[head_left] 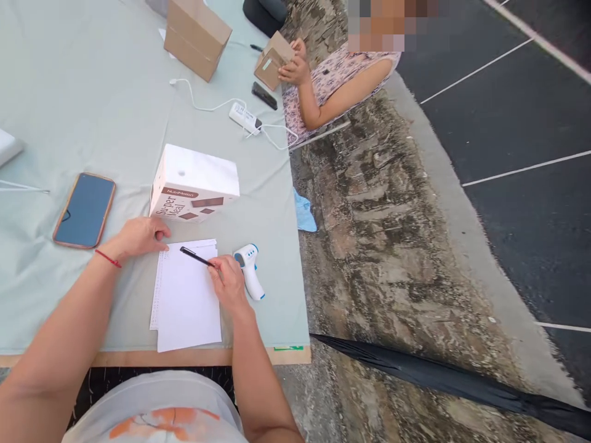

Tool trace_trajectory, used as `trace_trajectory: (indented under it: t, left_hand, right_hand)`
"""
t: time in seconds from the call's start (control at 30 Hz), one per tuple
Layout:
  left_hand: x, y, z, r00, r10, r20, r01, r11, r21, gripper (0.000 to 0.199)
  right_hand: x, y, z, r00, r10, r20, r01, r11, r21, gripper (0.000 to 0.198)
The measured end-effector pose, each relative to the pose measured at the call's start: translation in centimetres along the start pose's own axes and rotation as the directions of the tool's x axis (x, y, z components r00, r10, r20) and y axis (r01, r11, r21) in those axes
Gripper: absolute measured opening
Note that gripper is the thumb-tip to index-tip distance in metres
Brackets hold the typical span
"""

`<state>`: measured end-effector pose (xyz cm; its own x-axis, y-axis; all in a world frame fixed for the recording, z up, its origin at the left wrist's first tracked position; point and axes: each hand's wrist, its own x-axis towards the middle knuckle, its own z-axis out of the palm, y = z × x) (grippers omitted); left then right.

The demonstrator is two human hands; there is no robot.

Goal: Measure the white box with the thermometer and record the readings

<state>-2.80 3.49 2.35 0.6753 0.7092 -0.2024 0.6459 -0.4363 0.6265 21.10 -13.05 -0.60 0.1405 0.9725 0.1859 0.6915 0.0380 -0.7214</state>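
My right hand [229, 284] is closed around a black pen [196, 255], whose far end points left over a stack of white paper sheets [191, 301]. Narrow printed marks show along the left edge of a lower sheet. At the top left corner of the sheets is my left hand [141, 236], its fingers curled together and the fingertips at the paper's edge. Just beyond it stands a white and brown box [196, 178] marked "Super Meal". To the right of my right hand lies a white and blue infrared thermometer [250, 271].
A phone [85, 210] lies left on the cloth-covered table [101, 123]. Toward the back are a large cardboard box [196, 40], a white power strip [245, 119] with its cable, and a black object [264, 96]. Another person's hands hold a small cardboard box [273, 61].
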Motion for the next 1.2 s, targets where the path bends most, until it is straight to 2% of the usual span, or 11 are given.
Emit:
trace_trajectory:
  t: [0.07,0.1,0.17,0.23,0.27,0.37,0.5,0.57,0.67,0.9,1.2]
  left_hand:
    - [0.1,0.0,0.0,1.0,-0.012,0.007,0.012,1.0,0.01,0.024]
    - [0.1,0.0,0.0,1.0,-0.017,0.007,0.017,1.0,0.013,0.024]
    - [0.1,0.0,0.0,1.0,-0.019,-0.002,0.019,1.0,0.019,0.024]
    - [0.1,0.0,0.0,1.0,-0.002,-0.009,0.002,1.0,0.015,0.025]
    - [0.1,0.1,-0.1,1.0,0.007,-0.008,-0.006,1.0,0.014,0.025]
    - [-0.1,0.2,-0.3,1.0,-0.005,0.002,0.005,1.0,0.014,0.023]
    - [-0.3,0.6,-0.5,0.998,-0.058,0.009,0.057,0.998,0.02,0.027]
    - [-0.3,0.7,-0.5,0.997,-0.072,-0.003,0.072,0.997,0.018,0.029]
    - [-0.4,0.7,-0.5,0.997,-0.079,-0.002,0.079,0.997,0.011,0.029]
    - [-0.3,0.2,-0.3,0.998,-0.061,-0.015,0.06,0.998,-0.003,0.03]
    - [-0.3,0.4,-0.5,0.996,-0.093,-0.006,0.093,0.996,-0.014,0.034]
  right_hand:
    - [1.2,-0.6,-0.5,0.974,0.177,-0.142,-0.145,0.967,0.211,0.018]
    - [2.0,-0.9,-0.8,0.937,0.288,-0.201,-0.212,0.92,0.33,0.021]
    - [3.8,-1.7,-1.4,0.832,0.444,-0.333,-0.219,0.814,0.539,0.025]
    - [5.0,-2.9,-1.7,0.792,0.489,-0.365,-0.146,0.733,0.665,0.025]
    - [5.2,-3.6,-1.4,0.8,0.488,-0.35,-0.115,0.697,0.708,0.025]
    - [4.2,-5.6,1.0,0.888,0.424,-0.181,-0.137,0.618,0.774,0.018]
    - [1.7,-6.7,5.9,0.931,0.364,0.012,-0.273,0.676,0.685,0.019]
    - [1.0,-6.6,7.2,0.936,0.339,0.096,-0.323,0.716,0.619,0.019]
    - [0.9,-6.3,7.5,0.935,0.327,0.137,-0.342,0.734,0.587,0.019]
    - [1.0,-6.2,7.1,0.946,0.295,0.135,-0.317,0.754,0.575,0.019]
    - [1.3,-6.9,6.6,0.955,0.266,0.128,-0.291,0.778,0.556,0.019]
